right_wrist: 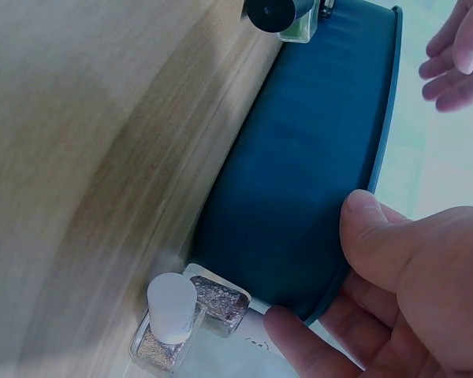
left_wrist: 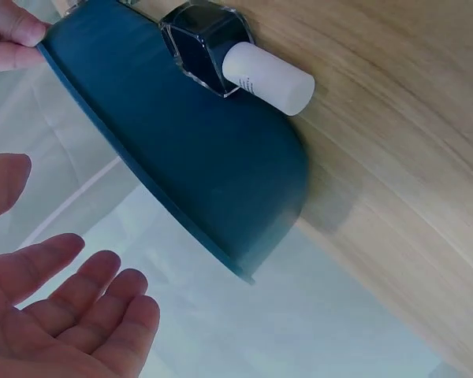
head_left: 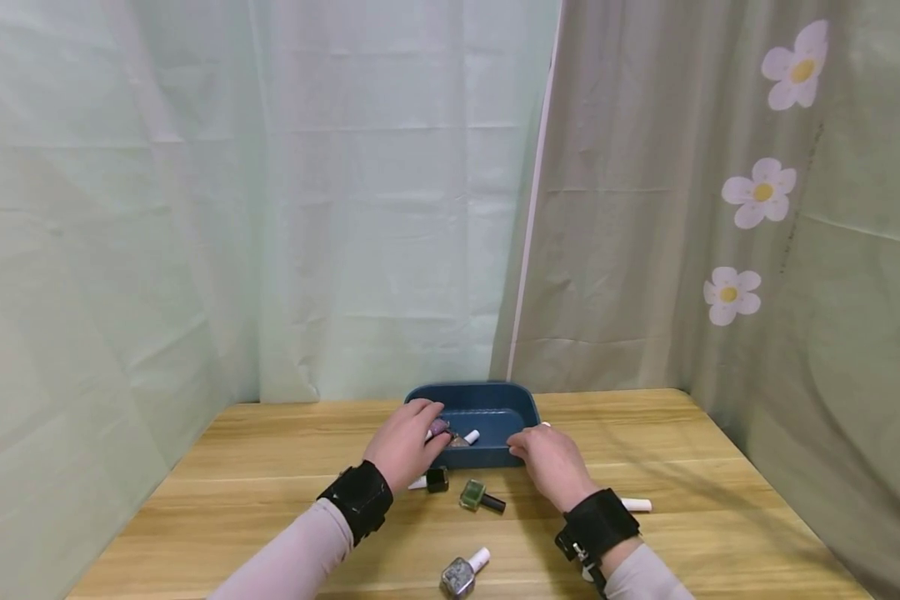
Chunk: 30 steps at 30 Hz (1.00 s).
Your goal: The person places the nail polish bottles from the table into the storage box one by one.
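Observation:
A dark blue tray stands at the far side of the wooden table. My right hand grips its near right corner, thumb against the wall and rim. Over the tray's left end hovers my left hand, fingers relaxed and apart, nothing held in the left wrist view. Inside the tray lie a purple nail polish bottle and another with a white cap, partly hidden. Just in front are a dark nail polish bottle with a white cap and a green one with a black cap.
A silver glitter nail polish bottle lies near the table's front. Two glitter bottles, one touching or close to the tray's corner, sit by my right hand. A white cap shows beside the right wrist. Curtains hang behind the table.

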{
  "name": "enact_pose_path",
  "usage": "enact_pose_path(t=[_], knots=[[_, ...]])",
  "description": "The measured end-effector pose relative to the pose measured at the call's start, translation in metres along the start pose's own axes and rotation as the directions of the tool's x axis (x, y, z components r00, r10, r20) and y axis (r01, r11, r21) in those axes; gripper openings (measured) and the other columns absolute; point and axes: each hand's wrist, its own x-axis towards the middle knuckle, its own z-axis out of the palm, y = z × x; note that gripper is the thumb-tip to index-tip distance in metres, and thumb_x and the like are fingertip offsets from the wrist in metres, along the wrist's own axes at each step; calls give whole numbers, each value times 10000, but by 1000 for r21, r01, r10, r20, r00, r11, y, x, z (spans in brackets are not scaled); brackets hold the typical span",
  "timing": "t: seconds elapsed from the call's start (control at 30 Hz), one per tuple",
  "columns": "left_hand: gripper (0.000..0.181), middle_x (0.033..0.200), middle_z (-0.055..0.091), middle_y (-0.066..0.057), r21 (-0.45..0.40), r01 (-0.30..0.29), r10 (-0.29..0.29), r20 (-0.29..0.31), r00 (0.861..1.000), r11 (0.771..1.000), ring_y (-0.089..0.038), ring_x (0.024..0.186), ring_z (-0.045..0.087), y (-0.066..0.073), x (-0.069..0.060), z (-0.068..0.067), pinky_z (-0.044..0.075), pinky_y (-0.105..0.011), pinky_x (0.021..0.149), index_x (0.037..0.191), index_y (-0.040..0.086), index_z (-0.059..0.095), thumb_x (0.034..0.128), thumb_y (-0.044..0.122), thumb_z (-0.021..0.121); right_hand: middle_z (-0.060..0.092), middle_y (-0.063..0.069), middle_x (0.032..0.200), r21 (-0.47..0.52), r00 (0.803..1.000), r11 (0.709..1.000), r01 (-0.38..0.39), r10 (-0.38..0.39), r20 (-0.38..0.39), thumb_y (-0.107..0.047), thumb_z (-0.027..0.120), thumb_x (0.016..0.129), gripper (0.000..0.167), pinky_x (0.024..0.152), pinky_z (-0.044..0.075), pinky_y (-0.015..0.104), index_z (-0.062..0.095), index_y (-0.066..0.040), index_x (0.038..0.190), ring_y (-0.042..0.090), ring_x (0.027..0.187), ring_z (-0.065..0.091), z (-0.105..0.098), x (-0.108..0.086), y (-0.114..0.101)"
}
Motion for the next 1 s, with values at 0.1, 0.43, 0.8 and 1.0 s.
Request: enact_pose_path(t=[0.1,0.43,0.8,1.0], knots=[[470,1405,680,-192,4,-8,8,-14,1000,1000,-381,1320,650,1,-7,-3,528,-515,1121,1431,-6,680,1036,221,800,785,9,874,-4,1000,1000,10,-10,-1,-48,840,954,46,760,611,417,849,-84,981,211,811,704,0,0,1],[491,1391,683,-168,15,-12,12,-3,1000,1000,-382,1299,656,6,-27,-9,535,-547,1102,1451,73,684,1014,240,834,785,-6,872,-11,1000,1000,-9,9,11,-64,837,963,47,757,612,415,851,-108,976,197,808,704,1,2,5],[490,1323,711,-153,54,-33,30,46,999,998,-345,1234,684,12,-49,-9,567,-510,1063,1384,16,715,983,253,868,794,7,890,11,1000,1000,-14,14,17,-58,840,958,52,775,617,424,855,-86,999,204,829,717,0,0,3],[456,1284,724,-120,92,-60,55,58,997,994,-293,1178,697,10,-58,-4,585,-472,1026,1337,26,737,976,269,873,787,4,881,11,1000,1000,-15,15,22,-56,839,960,51,768,612,424,851,-96,989,196,815,704,0,0,1]])
